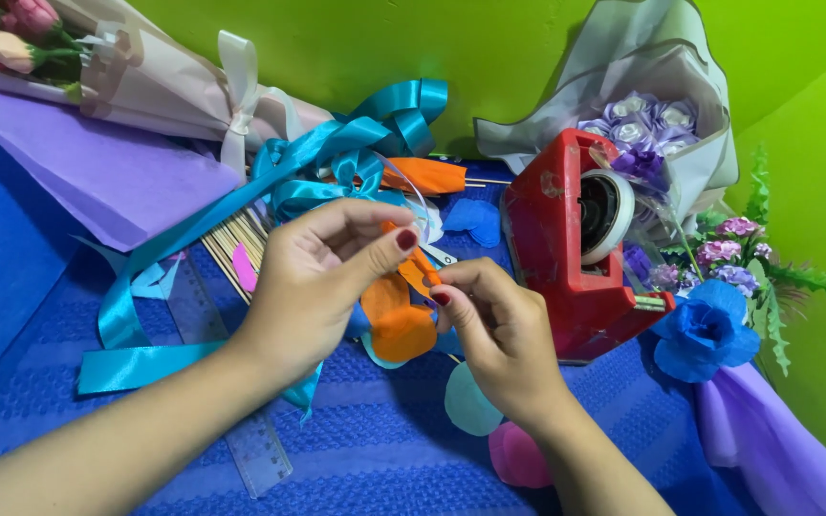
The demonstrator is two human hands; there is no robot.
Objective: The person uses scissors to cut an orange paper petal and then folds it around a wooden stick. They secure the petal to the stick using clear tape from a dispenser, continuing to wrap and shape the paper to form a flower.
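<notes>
A blue textured cloth [403, 449] is spread over the work surface, and it is backed by bright green walls [336, 38] that meet in a corner at the right. A sheet of lilac paper [97, 172] is laid at the upper left, with a bouquet of pink flowers wrapped in pale paper [145, 81] resting across it. A long teal satin ribbon [241, 191] is trailed in loops from the centre down to the left. A clear plastic ruler [241, 440] and a bundle of thin wooden sticks [241, 239] are seen beneath the left forearm. At the right, a red tape dispenser [566, 248] is stood just beside a blue paper flower [705, 330] and a bouquet of purple paper roses in grey wrap [652, 124].

A cluster of orange paper petals [399, 315] is held above the cloth at the centre, between both hands. Its long axis is run diagonally, with the narrow gathered end pointed up and to the right and the broad rounded petals hung down to the left. The left hand [322, 282] is curled, its thumb and fingers pinched on the upper part of the cluster. The right hand [499, 334] is likewise closed, its thumb and forefinger pinched on the narrow end.
</notes>
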